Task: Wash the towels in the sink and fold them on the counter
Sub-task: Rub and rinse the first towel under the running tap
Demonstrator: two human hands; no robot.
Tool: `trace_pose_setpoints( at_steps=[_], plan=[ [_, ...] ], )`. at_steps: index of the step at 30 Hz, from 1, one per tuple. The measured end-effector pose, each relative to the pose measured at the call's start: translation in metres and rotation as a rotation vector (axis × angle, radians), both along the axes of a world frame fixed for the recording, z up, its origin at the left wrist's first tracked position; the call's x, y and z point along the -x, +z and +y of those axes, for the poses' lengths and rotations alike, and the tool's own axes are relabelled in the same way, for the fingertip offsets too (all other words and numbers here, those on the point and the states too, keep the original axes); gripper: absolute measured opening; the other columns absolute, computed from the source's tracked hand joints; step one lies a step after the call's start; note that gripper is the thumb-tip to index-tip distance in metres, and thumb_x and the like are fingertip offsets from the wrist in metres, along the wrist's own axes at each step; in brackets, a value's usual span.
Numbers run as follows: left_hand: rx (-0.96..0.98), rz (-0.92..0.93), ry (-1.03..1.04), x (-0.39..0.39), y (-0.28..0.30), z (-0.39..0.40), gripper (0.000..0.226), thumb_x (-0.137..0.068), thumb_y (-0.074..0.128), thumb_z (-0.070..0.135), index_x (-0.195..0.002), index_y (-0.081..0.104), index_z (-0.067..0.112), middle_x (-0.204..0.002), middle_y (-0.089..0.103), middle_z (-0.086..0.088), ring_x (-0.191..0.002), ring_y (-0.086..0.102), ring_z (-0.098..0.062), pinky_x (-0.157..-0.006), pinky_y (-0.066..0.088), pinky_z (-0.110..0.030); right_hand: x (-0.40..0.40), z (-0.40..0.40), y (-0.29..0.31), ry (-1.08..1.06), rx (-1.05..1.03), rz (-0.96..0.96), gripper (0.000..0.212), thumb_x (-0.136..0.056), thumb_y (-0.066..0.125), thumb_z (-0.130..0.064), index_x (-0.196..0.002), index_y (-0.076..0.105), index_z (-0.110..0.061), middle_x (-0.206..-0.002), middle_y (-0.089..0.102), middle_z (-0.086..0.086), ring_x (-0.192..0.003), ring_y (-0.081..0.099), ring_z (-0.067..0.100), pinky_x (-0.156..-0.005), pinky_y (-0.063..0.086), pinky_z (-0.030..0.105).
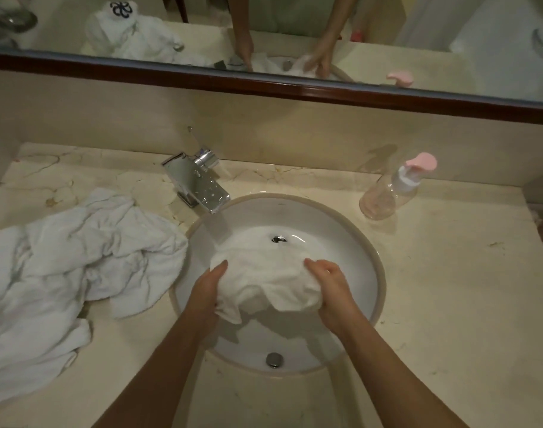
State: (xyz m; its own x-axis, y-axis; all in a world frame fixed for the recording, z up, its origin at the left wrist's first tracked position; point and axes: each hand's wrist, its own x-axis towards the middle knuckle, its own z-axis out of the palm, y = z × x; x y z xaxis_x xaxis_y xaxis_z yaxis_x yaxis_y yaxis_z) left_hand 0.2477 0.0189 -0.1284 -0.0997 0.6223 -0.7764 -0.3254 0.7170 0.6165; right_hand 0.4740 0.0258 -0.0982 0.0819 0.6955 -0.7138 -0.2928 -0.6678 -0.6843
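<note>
Both hands grip one bunched towel point(265, 273) over the sink point(377, 270): left hand point(207, 291) clutches its left end, right hand point(332, 288) its right end, so long axis runs L–R betw. them. Tap point(202, 183) sits up-left of the towel. More towels point(72, 261) heaped on counter point(449, 288) at left, nearer left hand; prob. next after this wash.

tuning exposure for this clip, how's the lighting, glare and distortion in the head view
Head view: dim, warm light with a yellowish cast; the towel gripped by the left hand and right hand keeps little texture. Bright glints sit on the chrome faucet. Wide-angle bending curves the mirror frame and counter edge. The mirror reflections look soft.
</note>
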Motion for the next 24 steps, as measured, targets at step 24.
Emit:
trace_pose_setpoints(
  at_steps=[24],
  plan=[
    [-0.062,0.480,-0.272,-0.060,0.050,0.024,0.055,-0.105,0.028,0.047,-0.111,0.067,0.008,-0.113,0.069,-0.016,-0.105,0.064,-0.031,-0.099,0.048,-0.041,0.065,0.007,0.030,0.386,-0.110,-0.317,0.012,-0.100,0.047,-0.018,-0.089,0.050,-0.017,-0.073,0.051,-0.005,-0.062,0.047,0.010,-0.051,0.039,0.017]
  ],
)
